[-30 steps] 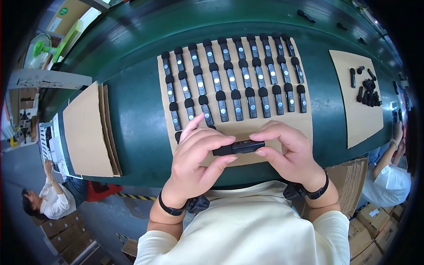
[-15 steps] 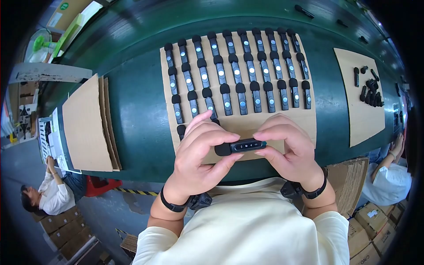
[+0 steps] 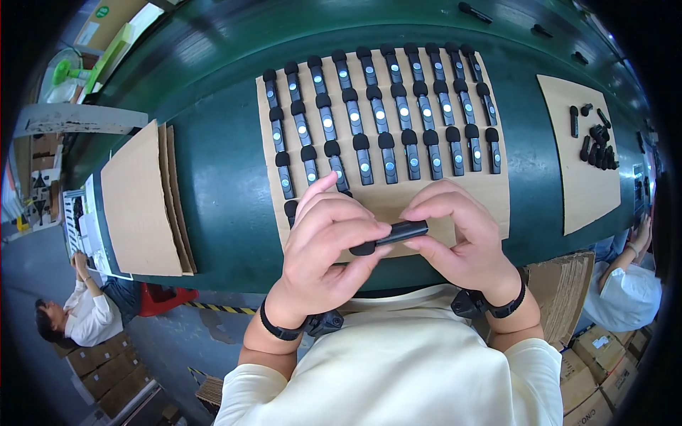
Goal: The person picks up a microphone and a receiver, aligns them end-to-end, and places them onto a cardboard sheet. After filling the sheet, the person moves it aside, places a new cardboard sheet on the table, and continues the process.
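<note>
In front of my body a small black wireless microphone (image 3: 408, 231) with a foam cap is held level, a plain dark side facing up. My left hand (image 3: 330, 245) pinches it near the foam end between thumb and fingers. At its other end, the thumb and forefinger of my right hand (image 3: 462, 234) close in from below and above. Just beyond lies a cardboard sheet (image 3: 398, 199) bearing several rows of like microphones (image 3: 380, 113), foam ends pointing away, each with a pale round spot. My left hand partly covers the nearest row.
The sheet rests on a green work surface (image 3: 220, 177). Stacked cardboard sheets (image 3: 142, 206) stand at left. Another cardboard sheet (image 3: 568, 192) at right carries loose black pieces (image 3: 600, 153). A seated person (image 3: 92, 309) is at far left, another person (image 3: 625, 298) at far right.
The microphone has been rolled between my fingers: its face with small marks and lights has turned out of sight, and a plain side shows. Loose black pieces at the far right shifted slightly left.
</note>
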`<state>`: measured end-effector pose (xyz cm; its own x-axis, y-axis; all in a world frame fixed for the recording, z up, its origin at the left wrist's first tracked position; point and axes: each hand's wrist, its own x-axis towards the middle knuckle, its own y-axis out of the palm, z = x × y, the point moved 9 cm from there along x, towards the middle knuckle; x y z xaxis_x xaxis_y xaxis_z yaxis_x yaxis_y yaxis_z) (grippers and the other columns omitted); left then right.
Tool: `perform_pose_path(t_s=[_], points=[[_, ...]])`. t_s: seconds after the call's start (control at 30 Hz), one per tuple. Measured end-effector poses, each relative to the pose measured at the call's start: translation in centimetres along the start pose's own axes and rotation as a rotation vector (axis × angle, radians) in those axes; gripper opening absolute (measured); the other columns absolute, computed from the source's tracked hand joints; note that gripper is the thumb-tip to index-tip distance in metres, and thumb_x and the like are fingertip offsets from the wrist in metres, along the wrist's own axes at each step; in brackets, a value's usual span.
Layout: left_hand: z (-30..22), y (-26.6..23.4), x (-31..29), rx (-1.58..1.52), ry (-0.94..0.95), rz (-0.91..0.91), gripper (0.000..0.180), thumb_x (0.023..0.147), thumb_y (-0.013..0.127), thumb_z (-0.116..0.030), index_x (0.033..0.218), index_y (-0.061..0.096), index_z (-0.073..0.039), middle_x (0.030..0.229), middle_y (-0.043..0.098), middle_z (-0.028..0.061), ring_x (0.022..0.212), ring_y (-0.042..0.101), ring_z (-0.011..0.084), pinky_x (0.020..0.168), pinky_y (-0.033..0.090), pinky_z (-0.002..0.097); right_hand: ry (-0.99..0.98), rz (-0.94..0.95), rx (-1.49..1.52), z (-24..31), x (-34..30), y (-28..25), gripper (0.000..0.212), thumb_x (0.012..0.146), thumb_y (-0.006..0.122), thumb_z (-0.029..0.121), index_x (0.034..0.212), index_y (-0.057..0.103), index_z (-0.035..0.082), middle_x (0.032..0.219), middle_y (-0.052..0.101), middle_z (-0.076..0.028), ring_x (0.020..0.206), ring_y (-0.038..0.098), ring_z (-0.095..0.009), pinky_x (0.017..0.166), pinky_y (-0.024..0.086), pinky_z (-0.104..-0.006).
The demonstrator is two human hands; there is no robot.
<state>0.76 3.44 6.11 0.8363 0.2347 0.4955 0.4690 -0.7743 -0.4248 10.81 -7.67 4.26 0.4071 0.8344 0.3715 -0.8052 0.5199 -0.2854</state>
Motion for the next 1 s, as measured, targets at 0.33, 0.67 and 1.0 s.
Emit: perform_pose_path(t_s=[0.33, 0.67, 1.0], points=[[0.6, 1.1, -0.3, 0.179, -0.075, 0.065, 0.030, 0.066, 0.078, -0.006, 0.093, 0.065, -0.009, 0.105, 0.062, 0.0085, 0.095, 0.059, 0.0272, 0.102, 0.037, 0.0512, -0.084, 0.011, -0.061, 1.4, 0.1, 0.6, 0.032, 0.075, 0.066, -0.007, 0.104, 0.059, 0.004, 0.102, 0.065, -0.012, 0.087, 0.062, -0.026, 0.078, 0.049, -0.0337], [1.5, 0.0, -1.5, 0.223, -0.130, 0.073, 0.024, 0.069, 0.076, -0.006, 0.090, 0.066, -0.008, 0.110, 0.062, 0.0090, 0.097, 0.060, 0.0273, 0.102, 0.037, 0.0508, -0.086, 0.035, -0.143, 0.7, -0.5, 1.7, 0.034, 0.071, 0.068, -0.006, 0.104, 0.062, 0.004, 0.104, 0.066, -0.012, 0.088, 0.064, -0.029, 0.076, 0.052, -0.0376], [2.5, -3.0, -3.2, 0.230, -0.160, -0.092, 0.019, 0.072, 0.074, -0.002, 0.089, 0.066, -0.007, 0.102, 0.065, 0.0115, 0.097, 0.063, 0.0283, 0.100, 0.041, 0.0496, -0.148, 0.278, -0.647, -0.8, -3.4, 6.4, 0.022, 0.074, 0.067, 0.008, 0.095, 0.064, 0.006, 0.110, 0.061, -0.009, 0.099, 0.059, -0.027, 0.083, 0.049, -0.0374]])
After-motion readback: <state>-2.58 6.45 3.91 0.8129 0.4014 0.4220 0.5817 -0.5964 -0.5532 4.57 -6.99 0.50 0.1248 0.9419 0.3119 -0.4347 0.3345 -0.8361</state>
